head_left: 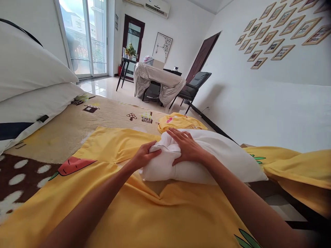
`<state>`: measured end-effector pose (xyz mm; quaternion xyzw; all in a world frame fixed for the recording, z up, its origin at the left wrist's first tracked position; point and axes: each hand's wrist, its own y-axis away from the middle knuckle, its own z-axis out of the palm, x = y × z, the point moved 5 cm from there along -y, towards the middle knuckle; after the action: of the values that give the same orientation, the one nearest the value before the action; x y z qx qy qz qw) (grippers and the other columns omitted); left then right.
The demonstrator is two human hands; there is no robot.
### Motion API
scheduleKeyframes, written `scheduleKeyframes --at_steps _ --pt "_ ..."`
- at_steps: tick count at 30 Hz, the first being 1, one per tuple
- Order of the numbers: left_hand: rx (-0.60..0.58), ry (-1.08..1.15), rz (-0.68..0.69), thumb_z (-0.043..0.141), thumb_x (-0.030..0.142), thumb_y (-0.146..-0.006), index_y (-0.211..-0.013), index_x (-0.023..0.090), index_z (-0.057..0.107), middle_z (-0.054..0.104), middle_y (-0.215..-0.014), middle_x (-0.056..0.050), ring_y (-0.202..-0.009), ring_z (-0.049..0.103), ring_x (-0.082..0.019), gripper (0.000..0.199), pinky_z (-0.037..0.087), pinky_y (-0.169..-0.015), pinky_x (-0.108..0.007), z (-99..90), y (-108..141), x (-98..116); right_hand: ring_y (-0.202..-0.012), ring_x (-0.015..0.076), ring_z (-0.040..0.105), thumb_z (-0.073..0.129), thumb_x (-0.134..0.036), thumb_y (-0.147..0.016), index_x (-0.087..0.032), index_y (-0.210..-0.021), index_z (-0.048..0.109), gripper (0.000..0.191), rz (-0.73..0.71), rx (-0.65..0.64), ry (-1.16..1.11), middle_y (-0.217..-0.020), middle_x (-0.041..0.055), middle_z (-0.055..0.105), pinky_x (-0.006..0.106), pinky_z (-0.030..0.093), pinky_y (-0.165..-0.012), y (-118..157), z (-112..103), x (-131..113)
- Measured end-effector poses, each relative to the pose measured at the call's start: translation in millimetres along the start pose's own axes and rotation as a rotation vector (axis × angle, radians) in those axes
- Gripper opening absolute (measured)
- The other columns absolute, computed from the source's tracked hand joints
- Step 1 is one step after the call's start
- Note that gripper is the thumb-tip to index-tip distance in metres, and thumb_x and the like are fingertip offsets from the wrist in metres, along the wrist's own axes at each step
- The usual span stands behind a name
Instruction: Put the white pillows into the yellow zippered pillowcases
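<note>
Yellow carrot-printed fabric sheet [165, 220] is lying under plump white cloth pillow [224, 148], seemingly light and soft, whose gathered end [161, 163], likely the best handhold, left hand [144, 155] is pinching and spread right hand [190, 148] is pressing.

From here I count one white pillow [207, 155] on the bed [111, 110]. Beyond the bed: one covered bench [161, 74], one black chair [197, 82], one potted plant [130, 51], one air conditioner [156, 8], two dark doors [201, 57], and over a dozen small picture frames [269, 37].
</note>
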<state>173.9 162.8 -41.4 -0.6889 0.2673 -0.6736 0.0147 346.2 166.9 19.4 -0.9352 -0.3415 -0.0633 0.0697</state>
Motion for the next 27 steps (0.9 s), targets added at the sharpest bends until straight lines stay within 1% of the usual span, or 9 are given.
scheduleKeyframes --at_steps 2,5,7,10,13,17,20,23,27 --pt "-0.07 -0.088 0.045 0.055 0.042 -0.079 -0.071 0.016 0.054 0.052 -0.068 0.0 -0.064 0.044 -0.012 0.027 0.037 -0.06 -0.023 9.2 3 10 -0.143 0.0294 0.01 0.067 -0.06 -0.065 -0.022 -0.15 0.005 0.112 -0.031 -0.062 -0.039 -0.156 0.0139 0.011 0.051 0.01 -0.11 -5 7 -1" --pt "-0.129 -0.259 0.068 0.051 0.039 -0.082 -0.072 0.017 0.053 0.054 -0.069 -0.001 -0.065 0.046 -0.014 0.024 0.036 -0.064 -0.024 20.3 8 20 -0.142 0.0285 0.013 0.064 -0.052 -0.072 -0.024 -0.14 0.034 0.079 -0.101 -0.102 -0.099 -0.155 0.0115 0.016 0.049 0.01 -0.109 -7 15 -8" --pt "-0.147 -0.364 0.086 0.05 0.038 -0.083 -0.077 0.019 0.057 0.06 -0.076 -0.004 -0.071 0.051 -0.017 0.022 0.039 -0.07 -0.027 26.3 12 26 -0.14 0.0275 0.02 0.06 -0.045 -0.079 -0.022 -0.119 0.052 0.047 -0.141 -0.069 -0.135 -0.149 0.0114 0.034 0.047 0.012 -0.108 -4 16 -14" --pt "-0.192 -0.488 0.179 0.049 0.032 -0.084 -0.087 0.02 0.062 0.066 -0.081 -0.007 -0.078 0.057 -0.019 0.017 0.04 -0.084 -0.031 36.5 18 36 -0.119 0.023 0.045 0.054 -0.035 -0.084 -0.019 -0.091 0.057 0.017 -0.165 0.019 -0.175 -0.114 0.0091 0.061 0.041 0.02 -0.101 3 15 -21" --pt "-0.226 -0.536 0.26 0.049 0.025 -0.085 -0.093 0.02 0.064 0.068 -0.083 -0.007 -0.081 0.061 -0.02 0.017 0.038 -0.091 -0.034 44.4 23 43 -0.09 0.0184 0.052 0.052 -0.033 -0.083 -0.018 -0.071 0.051 0.019 -0.127 0.067 -0.173 -0.083 0.0039 0.06 0.037 0.025 -0.089 10 16 -28" --pt "-0.245 -0.617 0.336 0.051 0.026 -0.087 -0.095 0.02 0.065 0.069 -0.095 -0.008 -0.093 0.062 -0.021 0.017 0.039 -0.092 -0.034 43.9 29 61 -0.077 0.0177 0.049 0.054 -0.034 -0.077 -0.018 -0.068 0.047 0.019 -0.07 0.076 -0.188 -0.07 0.002 0.056 0.034 0.025 -0.077 16 17 -38" --pt "-0.177 -0.624 0.428 0.057 0.033 -0.086 -0.103 0.02 0.062 0.066 -0.111 -0.008 -0.108 0.058 -0.021 0.022 0.038 -0.097 -0.034 28.0 33 91 -0.077 0.0185 0.052 0.054 -0.034 -0.074 -0.017 -0.079 0.051 0.018 -0.042 0.128 -0.21 -0.076 0.0041 0.06 0.032 0.026 -0.074 18 6 -40" --pt "0.048 -0.486 0.433 0.055 0.033 -0.087 -0.101 0.02 0.06 0.066 -0.113 -0.006 -0.108 0.058 -0.019 0.021 0.041 -0.095 -0.032 -6.2 34 118 -0.073 0.017 0.053 0.049 -0.028 -0.074 -0.018 -0.07 0.05 0.011 -0.031 0.173 -0.183 -0.074 0.0041 0.061 0.032 0.026 -0.072 21 -18 -32" --pt "0.273 -0.491 0.241 0.045 0.033 -0.089 -0.08 0.017 0.061 0.069 -0.087 -0.003 -0.086 0.062 -0.015 0.024 0.045 -0.083 -0.027 -49.4 22 109 -0.064 0.0152 0.051 0.049 -0.033 -0.072 -0.018 -0.057 0.045 0.022 -0.009 0.283 -0.118 -0.063 0.002 0.057 0.033 0.029 -0.071 35 -70 -3"
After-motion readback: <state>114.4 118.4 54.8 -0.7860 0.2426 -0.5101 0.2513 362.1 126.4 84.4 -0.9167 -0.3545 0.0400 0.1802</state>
